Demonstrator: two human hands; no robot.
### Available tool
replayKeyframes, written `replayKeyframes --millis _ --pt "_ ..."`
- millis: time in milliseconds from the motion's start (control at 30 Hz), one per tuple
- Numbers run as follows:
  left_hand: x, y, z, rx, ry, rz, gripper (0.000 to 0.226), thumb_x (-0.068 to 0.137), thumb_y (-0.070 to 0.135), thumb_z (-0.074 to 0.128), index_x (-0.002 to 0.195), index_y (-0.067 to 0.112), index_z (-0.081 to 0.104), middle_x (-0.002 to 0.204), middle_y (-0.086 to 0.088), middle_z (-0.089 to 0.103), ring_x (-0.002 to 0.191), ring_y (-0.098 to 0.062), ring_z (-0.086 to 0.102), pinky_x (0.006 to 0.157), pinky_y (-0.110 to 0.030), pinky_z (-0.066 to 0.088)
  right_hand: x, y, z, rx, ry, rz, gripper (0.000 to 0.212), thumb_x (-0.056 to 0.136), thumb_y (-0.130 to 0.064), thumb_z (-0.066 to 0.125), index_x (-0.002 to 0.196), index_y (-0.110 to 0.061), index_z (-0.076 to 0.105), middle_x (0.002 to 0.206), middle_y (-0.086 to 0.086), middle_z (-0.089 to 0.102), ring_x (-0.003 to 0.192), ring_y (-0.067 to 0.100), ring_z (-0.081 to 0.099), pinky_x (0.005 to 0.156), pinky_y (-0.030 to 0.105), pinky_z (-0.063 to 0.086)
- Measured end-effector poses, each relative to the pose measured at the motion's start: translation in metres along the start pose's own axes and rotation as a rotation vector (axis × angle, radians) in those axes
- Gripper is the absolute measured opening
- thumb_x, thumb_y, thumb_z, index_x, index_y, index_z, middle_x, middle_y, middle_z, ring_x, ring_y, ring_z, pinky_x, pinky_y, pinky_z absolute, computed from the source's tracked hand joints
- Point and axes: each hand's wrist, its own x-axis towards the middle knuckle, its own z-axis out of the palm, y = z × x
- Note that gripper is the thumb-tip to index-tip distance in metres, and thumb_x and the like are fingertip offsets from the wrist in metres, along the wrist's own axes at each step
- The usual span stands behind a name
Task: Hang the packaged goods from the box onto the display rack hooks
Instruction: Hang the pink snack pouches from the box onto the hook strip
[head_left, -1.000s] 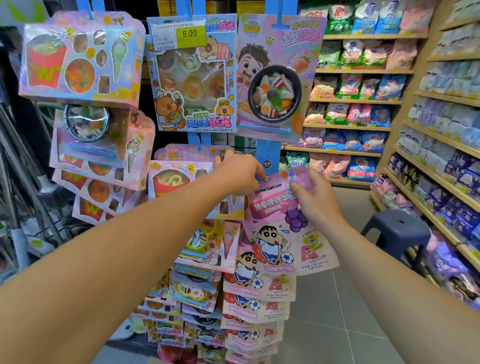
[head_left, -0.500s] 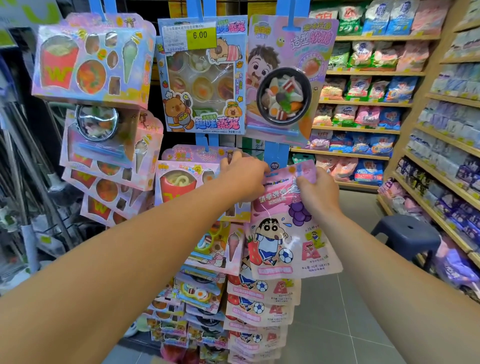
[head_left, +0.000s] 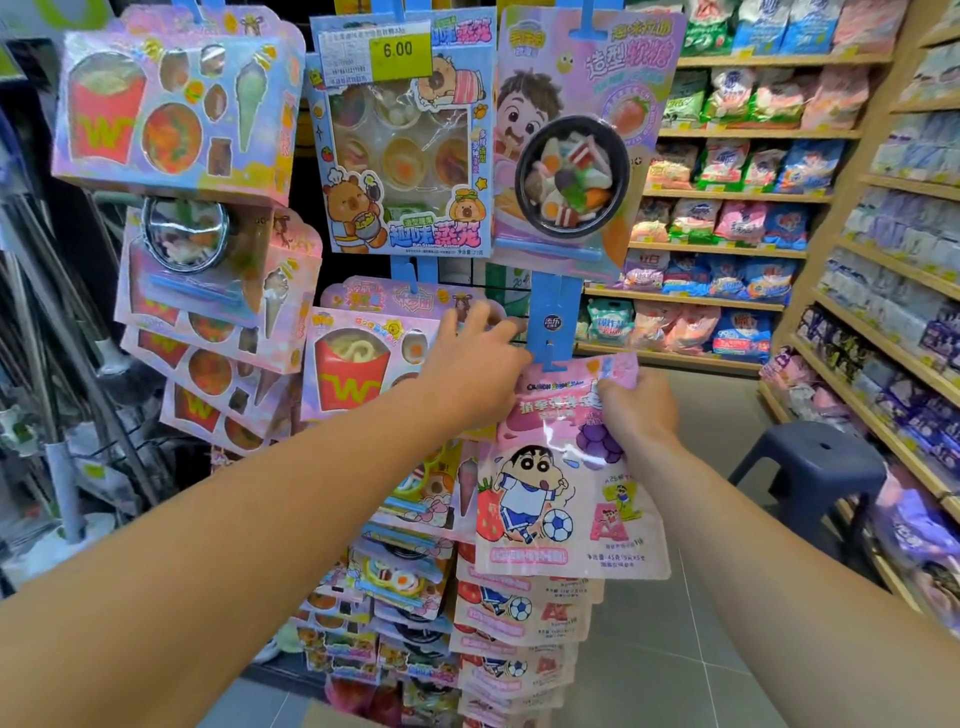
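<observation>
There is one camera, worn on the person's head. It looks forward and a bit down, very close to the candy rack (head_left: 549, 322). Both arms reach out from the bottom corners. Store shelves (head_left: 883, 270) run along the right side.

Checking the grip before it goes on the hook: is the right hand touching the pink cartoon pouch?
Touching. The head view shows the right hand with fingers curled over the top edge of the pink cartoon pouch, pinching it.
</observation>
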Motion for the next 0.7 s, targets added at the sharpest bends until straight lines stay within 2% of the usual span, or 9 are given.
replayKeyframes --millis 133,267,333,400,467,533,567,633,700 --pt "-0.002 0.001 0.003 0.016 0.028 0.007 0.034 0.092 0.033 0.053 0.123 0.024 0.063 0.15 -0.004 0.038 0.136 -0.033 0.026 0.11 -0.058 0.019 -0.008 0.007 0.001 0.065 -0.007 0.01 0.011 0.089 -0.027 0.056 0.092 -0.019 0.064 0.097 0.006 0.07 0.089 0.029 0.066 0.083 0.044 0.056" --pt "-0.015 0.012 0.014 0.034 0.197 -0.006 0.026 0.079 0.023 0.069 0.105 0.017 0.071 0.137 -0.011 0.052 0.131 -0.037 0.037 0.112 -0.065 0.017 -0.018 0.022 0.001 0.115 -0.048 0.008 0.027 0.082 -0.043 0.053 0.095 -0.021 0.062 0.094 0.001 0.071 0.087 0.025 0.068 0.083 0.045 0.057" --pt "-0.026 0.018 0.022 0.026 0.279 0.011 0.026 0.072 0.019 0.071 0.098 0.015 0.071 0.131 -0.012 0.057 0.126 -0.037 0.041 0.111 -0.063 0.017 -0.022 0.028 0.0 0.11 -0.085 0.011 0.023 0.088 -0.039 0.054 0.099 -0.02 0.062 0.094 0.0 0.07 0.088 0.023 0.068 0.083 0.042 0.056" --pt "-0.04 0.027 0.03 -0.018 0.314 0.067 0.026 0.07 0.016 0.07 0.096 0.013 0.07 0.122 -0.011 0.061 0.116 -0.035 0.049 0.106 -0.055 0.026 -0.026 0.035 -0.001 0.106 -0.113 0.006 0.017 0.09 -0.031 0.058 0.102 -0.02 0.062 0.096 -0.001 0.07 0.089 0.02 0.068 0.081 0.037 0.055" --pt "-0.054 0.036 0.044 -0.036 0.267 0.185 0.033 0.066 0.015 0.074 0.098 0.012 0.07 0.113 -0.01 0.065 0.105 -0.033 0.057 0.094 -0.046 0.039 -0.031 0.042 -0.002 0.089 -0.127 0.0 0.015 0.088 -0.027 0.062 0.102 -0.02 0.062 0.097 -0.003 0.07 0.089 0.017 0.068 0.077 0.035 0.055" --pt "-0.068 0.041 0.06 -0.027 0.18 0.267 0.047 0.068 0.019 0.075 0.113 0.011 0.067 0.122 -0.014 0.063 0.109 -0.034 0.058 0.09 -0.043 0.049 -0.035 0.05 -0.003 0.081 -0.126 -0.017 0.016 0.087 -0.027 0.066 0.101 -0.02 0.061 0.097 -0.004 0.069 0.089 0.016 0.067 0.077 0.035 0.056" --pt "-0.074 0.043 0.065 -0.03 0.11 0.267 0.056 0.074 0.025 0.072 0.127 0.012 0.06 0.136 -0.017 0.055 0.121 -0.036 0.053 0.097 -0.044 0.047 -0.037 0.052 -0.005 0.075 -0.118 -0.03 0.016 0.087 -0.027 0.067 0.1 -0.02 0.06 0.095 -0.006 0.068 0.089 0.016 0.067 0.076 0.034 0.055" --pt "-0.086 0.047 0.071 -0.011 -0.048 0.249 0.071 0.091 0.035 0.056 0.152 0.017 0.026 0.16 -0.017 0.018 0.146 -0.037 0.02 0.115 -0.047 0.027 -0.043 0.054 -0.007 0.062 -0.094 -0.042 0.016 0.088 -0.028 0.068 0.098 -0.02 0.058 0.092 -0.008 0.065 0.09 0.015 0.065 0.076 0.034 0.053" --pt "-0.092 0.052 0.073 -0.008 -0.144 0.204 0.073 0.099 0.037 0.041 0.156 0.022 -0.002 0.163 -0.01 -0.014 0.149 -0.033 -0.01 0.12 -0.046 0.008 -0.046 0.056 -0.009 0.036 -0.091 -0.048 0.017 0.089 -0.029 0.067 0.099 -0.021 0.057 0.091 -0.009 0.064 0.091 0.016 0.065 0.078 0.034 0.053"
